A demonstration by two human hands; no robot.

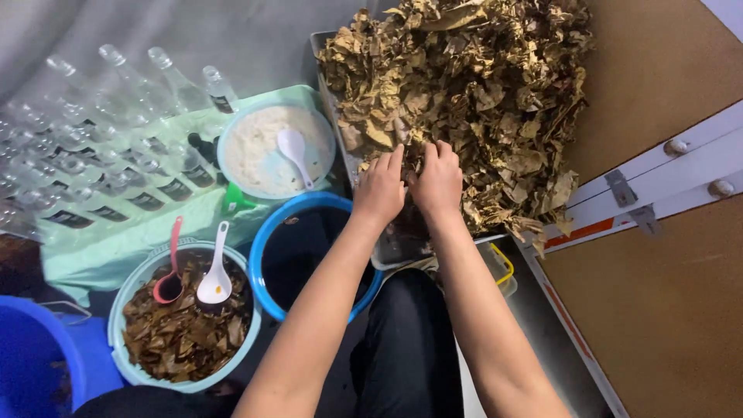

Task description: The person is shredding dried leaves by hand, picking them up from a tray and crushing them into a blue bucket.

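Your left hand (pixel 379 188) & right hand (pixel 438 182) had fingers pressed into dried leaves (pixel 464 93); pulling fast could've spilled leaves off the tray (pixel 329 85).

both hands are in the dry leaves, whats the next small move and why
Probably close both hands, left hand and right hand, on a small clump of dried leaves and lift it clear: the fingers are already dug into the pile's near edge on the metal tray.

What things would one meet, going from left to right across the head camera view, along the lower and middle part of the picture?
Dark blue bucket → pale basin of brown leaves → blue basin → left hand → right hand → pile of dry leaves → white rail with bolts.
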